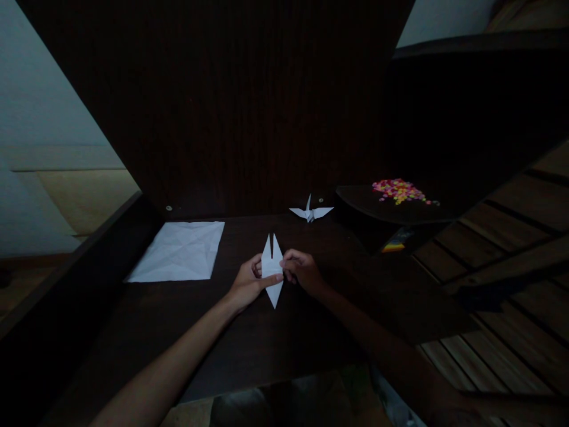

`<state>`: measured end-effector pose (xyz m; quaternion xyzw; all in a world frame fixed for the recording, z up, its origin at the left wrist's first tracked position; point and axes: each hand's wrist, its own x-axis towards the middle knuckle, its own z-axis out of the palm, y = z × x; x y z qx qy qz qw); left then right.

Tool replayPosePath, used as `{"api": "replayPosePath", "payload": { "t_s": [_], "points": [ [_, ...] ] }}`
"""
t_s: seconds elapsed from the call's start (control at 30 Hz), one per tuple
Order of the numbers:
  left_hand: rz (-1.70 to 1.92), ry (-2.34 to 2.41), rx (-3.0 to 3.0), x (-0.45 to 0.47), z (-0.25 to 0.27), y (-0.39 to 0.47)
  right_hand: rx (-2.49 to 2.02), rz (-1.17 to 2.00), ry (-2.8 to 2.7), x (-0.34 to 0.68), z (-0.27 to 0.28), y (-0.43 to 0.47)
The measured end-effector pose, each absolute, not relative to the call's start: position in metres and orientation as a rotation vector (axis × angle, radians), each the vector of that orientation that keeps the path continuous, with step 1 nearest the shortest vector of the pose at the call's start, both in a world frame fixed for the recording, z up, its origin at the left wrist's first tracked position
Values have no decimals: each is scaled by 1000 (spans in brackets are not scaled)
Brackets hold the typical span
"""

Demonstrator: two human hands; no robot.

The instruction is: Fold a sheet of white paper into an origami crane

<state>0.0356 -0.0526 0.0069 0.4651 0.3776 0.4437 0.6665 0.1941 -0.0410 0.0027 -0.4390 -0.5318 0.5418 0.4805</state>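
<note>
A white folded paper (272,268), a long diamond with two narrow points at its far end and one near point, is held above the dark desk. My left hand (249,281) grips it from the left, thumb laid across its front and fingers behind. From the right, my right hand (303,270) pinches its edge between thumb and fingers. Beyond my hands stands a finished white paper crane (310,213) with spread wings. To the left lies a creased white sheet of paper (180,252).
A pile of small colourful pieces (402,191) sits on a raised dark shelf (355,198) at the right. Under it shows a yellow-orange object (393,246). A dark panel (249,118) rises behind the desk (213,344), and a side board (89,261) edges it on the left.
</note>
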Motion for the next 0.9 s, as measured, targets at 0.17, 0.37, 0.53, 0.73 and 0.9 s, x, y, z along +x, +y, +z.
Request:
{"api": "replayPosePath", "payload": {
  "t_s": [0.17, 0.37, 0.53, 0.73, 0.9],
  "points": [
    [965, 854, 1048, 36, 8, -55, -1036, 1265, -1347, 195, 4, -41],
    [932, 902, 1069, 34, 14, -53, -1063, 1210, -1394, 194, 5, -43],
    [899, 908, 1015, 34, 12, -51, -1069, 1182, -1437, 194, 5, -44],
    [820, 847, 973, 29, 18, -53, -969, 1402, -1409, 202, 7, -37],
    [682, 777, 954, 27, 19, -57, -812, 1502, -1355, 208, 5, -34]
  ]
}}
